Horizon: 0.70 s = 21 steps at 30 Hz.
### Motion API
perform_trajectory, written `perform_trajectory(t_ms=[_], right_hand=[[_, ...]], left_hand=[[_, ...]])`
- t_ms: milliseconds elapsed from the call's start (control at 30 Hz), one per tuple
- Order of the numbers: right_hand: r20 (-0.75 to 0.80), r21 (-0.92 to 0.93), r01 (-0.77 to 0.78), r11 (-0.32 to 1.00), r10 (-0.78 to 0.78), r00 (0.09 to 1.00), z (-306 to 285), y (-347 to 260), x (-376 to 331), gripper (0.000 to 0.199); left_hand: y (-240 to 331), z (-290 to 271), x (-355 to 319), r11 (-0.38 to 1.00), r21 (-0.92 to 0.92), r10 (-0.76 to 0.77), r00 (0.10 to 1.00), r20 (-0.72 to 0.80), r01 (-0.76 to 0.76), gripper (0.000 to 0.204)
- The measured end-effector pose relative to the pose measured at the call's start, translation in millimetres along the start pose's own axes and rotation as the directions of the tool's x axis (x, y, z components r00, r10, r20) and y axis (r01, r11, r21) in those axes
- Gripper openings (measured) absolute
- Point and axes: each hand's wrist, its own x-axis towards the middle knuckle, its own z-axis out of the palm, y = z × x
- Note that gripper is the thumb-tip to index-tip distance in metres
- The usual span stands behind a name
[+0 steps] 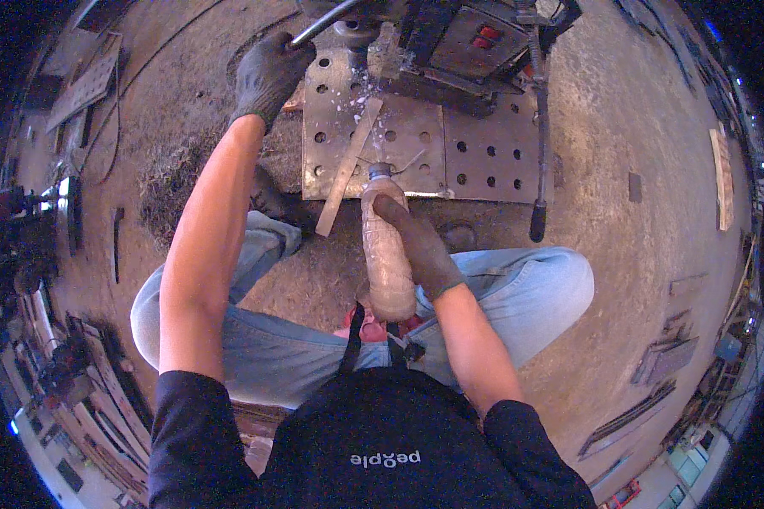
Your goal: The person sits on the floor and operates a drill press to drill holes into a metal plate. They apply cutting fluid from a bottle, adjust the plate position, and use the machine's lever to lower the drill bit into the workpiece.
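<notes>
My left hand (pixel 272 75), in a dark work glove, is wrapped round a bare metal lever (pixel 324 22) on a machine at the top. In my gloved right hand (pixel 418 244) is a clear plastic bottle (pixel 388 270) of cloudy, brownish liquid, its cap end pointing away from me toward the machine. Whitish drops (pixel 363 89) stand in front of the cap, over a perforated metal plate (pixel 335 127). Left of the bottle, a flat metal strip (pixel 345 170) lies slantwise across the plate, its near end reaching past the plate's edge.
The machine's dark housing (pixel 458 51) has red switches. A long rod with a black grip (pixel 537 216) stands at the plate's right. Dark metal shavings (pixel 174 165) are heaped at left. Metal pieces (pixel 666 360) lie on the floor at right, and a wooden board (pixel 721 178) beyond.
</notes>
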Motion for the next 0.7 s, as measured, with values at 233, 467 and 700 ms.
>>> perform_trajectory(t_ms=[233,467,700], right_hand=[[0.028,0.009,0.012,1.0,-0.012,1.0,-2,1,-1,0.057],[0.049,-0.108,0.062,0.992,-0.057,0.997,-5,2,1,0.082],[-0.034,-0.124,0.102,0.987,-0.107,0.994,-6,8,8,0.066]], left_hand=[[-1,1,-1,1.0,-0.008,0.004,1.0,-0.011,-0.004,0.046],[7,-5,-5,1.0,-0.007,-0.017,1.0,0.003,0.017,0.045],[3,1,0,1.0,0.004,0.005,1.0,0.0,-0.005,0.047]])
